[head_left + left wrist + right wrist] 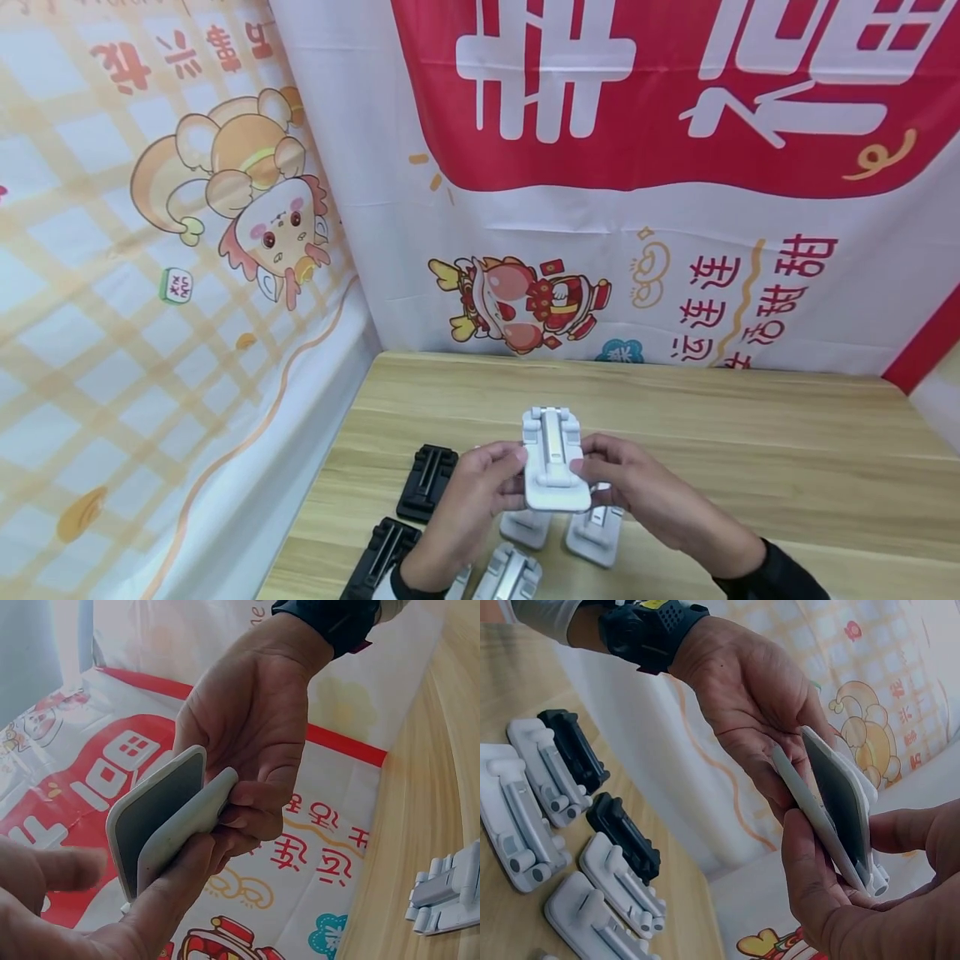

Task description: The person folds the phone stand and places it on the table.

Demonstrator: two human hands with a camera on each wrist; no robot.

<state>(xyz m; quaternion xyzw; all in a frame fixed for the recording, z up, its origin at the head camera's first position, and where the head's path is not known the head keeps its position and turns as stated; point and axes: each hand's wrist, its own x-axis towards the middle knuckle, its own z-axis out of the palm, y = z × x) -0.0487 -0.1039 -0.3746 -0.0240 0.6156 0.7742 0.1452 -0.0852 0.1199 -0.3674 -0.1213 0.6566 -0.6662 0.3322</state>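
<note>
A white folding phone stand (558, 497) is held up above the table between both hands. My left hand (474, 490) holds its left edge, thumb at the front. Fingers of my right hand (647, 493) grip the right edge, with the thumb on the front face. In the left wrist view, the stand's two plates are parted a little, showing a dark grey pad (169, 799) on the inner face. The right wrist view shows the same narrow gap between the thin plate (810, 802) and the padded one.
Beneath the hands, several white phone stands (596, 535) lie folded on the wooden table (750, 467). Two black phone stands (427, 483) lie to the left, partly behind the left arm. Printed cloth (360, 167) hangs along the back and left sides.
</note>
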